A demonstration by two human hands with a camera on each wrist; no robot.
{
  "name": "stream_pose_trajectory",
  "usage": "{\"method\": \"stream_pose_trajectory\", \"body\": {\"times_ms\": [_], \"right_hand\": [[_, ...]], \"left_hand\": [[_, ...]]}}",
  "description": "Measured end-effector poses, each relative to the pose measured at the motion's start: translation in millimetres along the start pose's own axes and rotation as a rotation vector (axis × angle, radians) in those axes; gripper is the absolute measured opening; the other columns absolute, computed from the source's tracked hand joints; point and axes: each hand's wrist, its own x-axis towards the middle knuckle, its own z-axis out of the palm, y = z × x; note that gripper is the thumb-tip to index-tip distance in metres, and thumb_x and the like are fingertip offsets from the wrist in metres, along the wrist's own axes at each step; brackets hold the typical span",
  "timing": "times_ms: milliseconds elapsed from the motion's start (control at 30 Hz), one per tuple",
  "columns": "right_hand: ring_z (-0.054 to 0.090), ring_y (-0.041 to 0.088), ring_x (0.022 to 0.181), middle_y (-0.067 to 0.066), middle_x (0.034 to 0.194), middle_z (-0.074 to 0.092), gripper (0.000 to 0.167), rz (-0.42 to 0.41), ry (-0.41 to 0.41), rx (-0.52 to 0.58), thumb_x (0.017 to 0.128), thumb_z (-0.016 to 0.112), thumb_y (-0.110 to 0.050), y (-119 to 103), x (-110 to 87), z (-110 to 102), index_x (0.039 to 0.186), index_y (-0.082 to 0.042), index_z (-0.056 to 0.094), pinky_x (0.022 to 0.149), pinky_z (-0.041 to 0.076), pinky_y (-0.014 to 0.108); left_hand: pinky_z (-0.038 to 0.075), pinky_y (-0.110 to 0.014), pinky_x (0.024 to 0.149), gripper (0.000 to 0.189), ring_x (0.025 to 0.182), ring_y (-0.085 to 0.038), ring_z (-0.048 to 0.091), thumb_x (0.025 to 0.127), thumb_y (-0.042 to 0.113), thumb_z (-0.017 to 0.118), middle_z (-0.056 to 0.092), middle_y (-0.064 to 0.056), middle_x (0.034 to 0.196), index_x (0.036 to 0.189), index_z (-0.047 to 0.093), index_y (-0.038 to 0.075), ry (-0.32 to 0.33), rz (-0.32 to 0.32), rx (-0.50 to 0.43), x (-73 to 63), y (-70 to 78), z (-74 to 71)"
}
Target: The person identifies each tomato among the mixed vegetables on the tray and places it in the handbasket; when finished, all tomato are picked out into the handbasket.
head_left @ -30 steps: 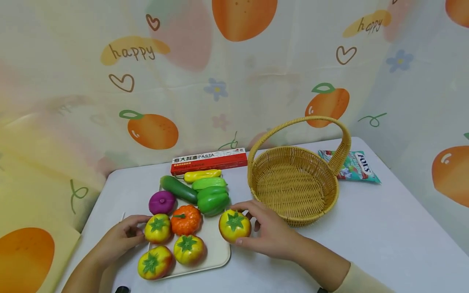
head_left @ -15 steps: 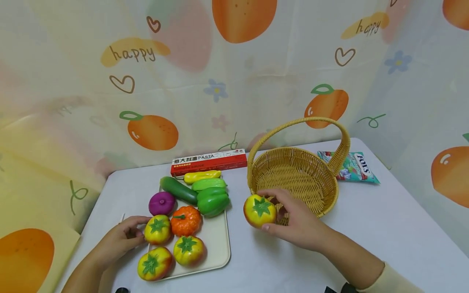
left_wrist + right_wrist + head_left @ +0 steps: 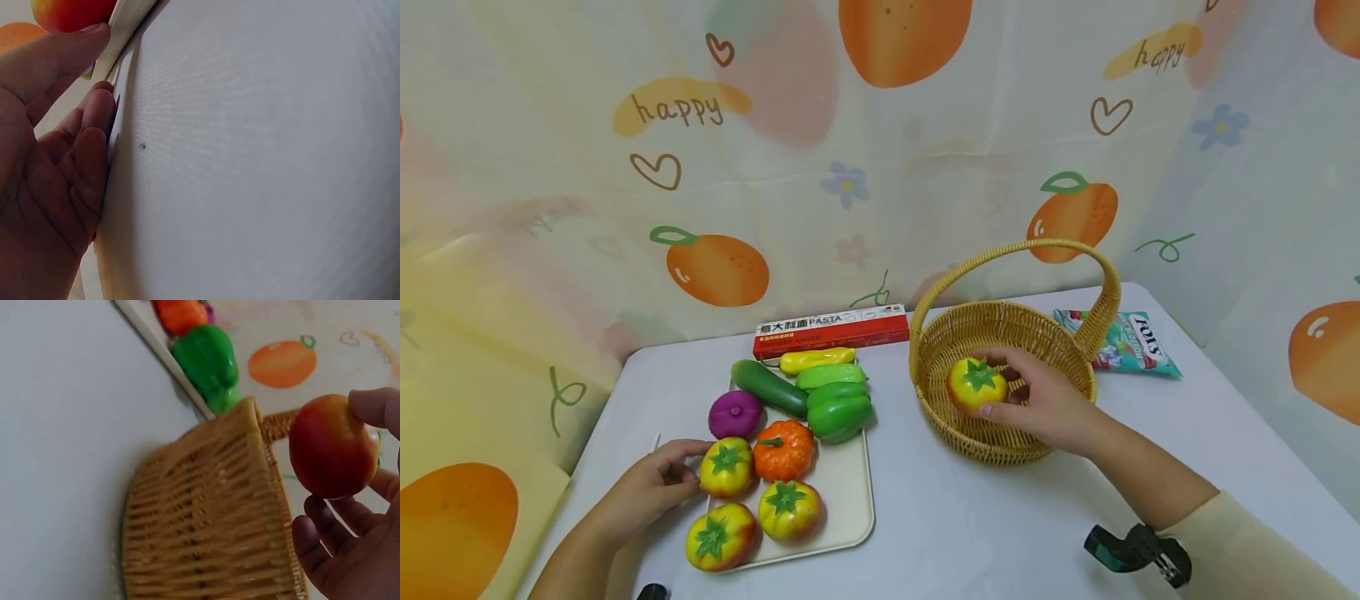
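Observation:
My right hand (image 3: pixel 1041 400) holds a yellow-red toy tomato (image 3: pixel 976 385) with a green star-shaped top, between thumb and fingers, over the opening of the wicker basket (image 3: pixel 1000 450). In the right wrist view, the same tomato (image 3: pixel 331 447) shows its red underside above the basket's rim (image 3: pixel 262 456). At the tray's left edge, my left hand (image 3: pixel 651 487) lies with thumb and index finger against another toy tomato (image 3: pixel 727 468). Its thumb meets that tomato's red side (image 3: pixel 72 14) in the left wrist view, the other fingers loosely bent. Two more tomatoes, one of them here (image 3: pixel 790 510), lie on the tray (image 3: pixel 842 525).
The tray also bears a toy pumpkin (image 3: pixel 784 450), purple onion (image 3: pixel 735 414), green pepper (image 3: pixel 838 411), cucumber (image 3: pixel 769 388) and other toy vegetables. Behind stands a pasta box (image 3: pixel 831 331). A Fox's candy bag (image 3: pixel 1138 343) lies beside the basket, whose tall handle (image 3: pixel 1015 244) arches over it.
My right hand has carried its toy tomato from the tray's right edge, rightward and away from me, to over the basket. The left hand has stayed at its tomato.

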Motion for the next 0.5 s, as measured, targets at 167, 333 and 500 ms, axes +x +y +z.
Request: {"method": "stream_pose_trajectory", "body": {"times_ms": [167,333,500], "right_hand": [[0.058,0.031,0.119,0.010,0.142,0.059,0.066,0.019,-0.009,-0.042,0.094,0.081,-0.023,6.7,10.9,-11.5,0.152,-0.012,0.052,0.096,0.056,0.042],[0.058,0.032,0.122,0.011,0.142,0.059,0.066,0.027,-0.058,-0.083,0.095,0.079,-0.027,8.7,24.4,-20.7,0.153,-0.011,0.052,0.098,0.054,0.047],[0.058,0.036,0.125,0.016,0.145,0.058,0.065,0.057,-0.119,-0.109,0.097,0.077,-0.030,10.2,37.3,-29.3,0.154,-0.012,0.051,0.102,0.054,0.052]], "left_hand": [[0.052,-0.027,0.071,0.052,0.088,-0.021,0.056,0.095,0.001,0.078,0.061,-0.011,0.100,0.144,0.060,0.000,-0.002,-0.007,0.012,0.8,2.7,-1.7],[0.052,-0.026,0.071,0.053,0.087,-0.021,0.056,0.094,0.001,0.078,0.060,-0.011,0.099,0.144,0.060,0.000,-0.003,-0.007,0.006,-0.3,4.1,-2.5],[0.051,-0.026,0.071,0.054,0.086,-0.020,0.056,0.094,0.001,0.079,0.060,-0.011,0.099,0.144,0.060,0.000,-0.002,0.001,-0.004,-1.3,2.7,-1.6]]}}
